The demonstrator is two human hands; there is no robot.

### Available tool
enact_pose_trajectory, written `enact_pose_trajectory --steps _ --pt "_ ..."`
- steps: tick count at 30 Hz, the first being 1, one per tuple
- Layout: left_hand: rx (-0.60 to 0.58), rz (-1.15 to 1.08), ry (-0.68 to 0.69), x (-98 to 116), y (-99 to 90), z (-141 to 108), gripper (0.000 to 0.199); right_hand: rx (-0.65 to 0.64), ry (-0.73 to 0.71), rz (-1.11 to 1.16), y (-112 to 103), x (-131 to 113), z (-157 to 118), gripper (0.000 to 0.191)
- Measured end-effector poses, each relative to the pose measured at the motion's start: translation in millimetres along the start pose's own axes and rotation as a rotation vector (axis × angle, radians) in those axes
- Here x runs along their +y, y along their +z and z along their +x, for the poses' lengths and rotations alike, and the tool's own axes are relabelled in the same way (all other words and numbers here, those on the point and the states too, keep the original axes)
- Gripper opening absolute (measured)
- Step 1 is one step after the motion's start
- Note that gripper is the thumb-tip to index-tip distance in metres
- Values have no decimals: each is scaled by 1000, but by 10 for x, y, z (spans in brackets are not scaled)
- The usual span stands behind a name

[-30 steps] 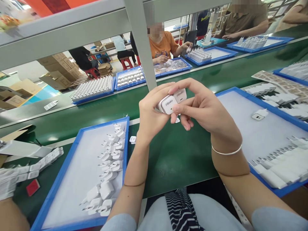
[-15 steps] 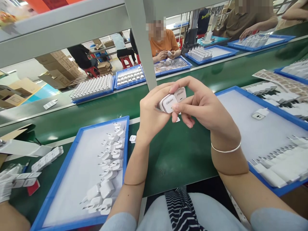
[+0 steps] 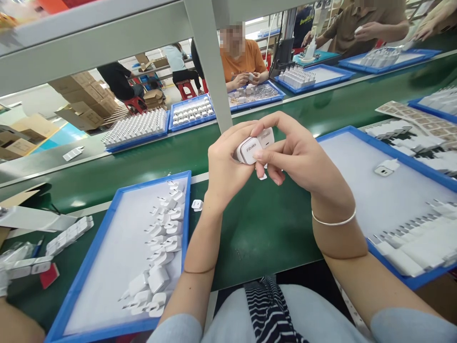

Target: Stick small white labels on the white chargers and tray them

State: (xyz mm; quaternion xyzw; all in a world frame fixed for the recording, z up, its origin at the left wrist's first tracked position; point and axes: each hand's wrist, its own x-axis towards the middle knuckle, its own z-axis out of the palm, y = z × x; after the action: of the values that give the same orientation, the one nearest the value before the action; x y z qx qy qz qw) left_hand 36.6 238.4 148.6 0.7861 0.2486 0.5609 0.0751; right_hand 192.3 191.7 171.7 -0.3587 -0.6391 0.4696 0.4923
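Observation:
In front of me, my left hand (image 3: 228,162) is closed around a white charger (image 3: 249,151) with "Fibaks" printed on its front. My right hand (image 3: 289,152) pinches at the same charger, its thumb pressed on the front face and its index finger bent over the top. Just behind it shows a second white piece (image 3: 266,138), also lettered and with a dark port slot; which hand bears it I cannot tell. A small white piece (image 3: 263,176) shows below the right fingers. Left of them, a blue-rimmed tray (image 3: 119,209) bears white plug chargers (image 3: 164,243).
On the right, another blue-rimmed tray (image 3: 332,138) has rows of chargers (image 3: 414,243) and a lone charger (image 3: 386,167). A small white piece (image 3: 197,205) lies beside the left tray. A metal post (image 3: 210,62) rises ahead. Co-workers sit across the green belt (image 3: 171,152); another person's arm (image 3: 17,319) reaches in lower left.
My hands keep their grip on the charger, with barely any shift. At lower left, the other person's hand has moved slightly with a row of white pieces.

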Motion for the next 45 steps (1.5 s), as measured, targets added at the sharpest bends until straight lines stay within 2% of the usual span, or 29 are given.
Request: enact_pose_trajectory --steps 5,13,18,25,32,35,38,40,43,45 --pt "4 -8 -19 -8 17 -4 32 -1 -27 -2 0 7 12 28" --pt "-35 -33 -77 -22 5 -9 27 -14 -9 -15 -8 11 36 38" --pt "-25 -134 -147 -41 11 -24 25 5 26 -61 -9 -15 25 38" --pt "-46 -238 -231 -44 16 -11 28 -29 27 -11 -38 -27 5 44" --pt "-51 -291 -199 -85 1 -11 37 -73 -7 17 -135 -73 -46 45" --pt "-42 -209 -167 -92 -46 -27 40 -2 -57 53 -166 -134 -100 40" --pt "-33 -51 -145 -132 -132 69 40 122 -106 52 -176 -193 -181 30" --pt "-76 128 -151 -223 -251 247 41 151 -156 38 -189 -206 -225 26" --pt "-236 452 -232 -472 -607 586 33 130 -190 -53 -237 -180 -242 26" --pt "-315 703 -378 -661 -952 732 29 101 -182 -143 -277 -150 -221 25"
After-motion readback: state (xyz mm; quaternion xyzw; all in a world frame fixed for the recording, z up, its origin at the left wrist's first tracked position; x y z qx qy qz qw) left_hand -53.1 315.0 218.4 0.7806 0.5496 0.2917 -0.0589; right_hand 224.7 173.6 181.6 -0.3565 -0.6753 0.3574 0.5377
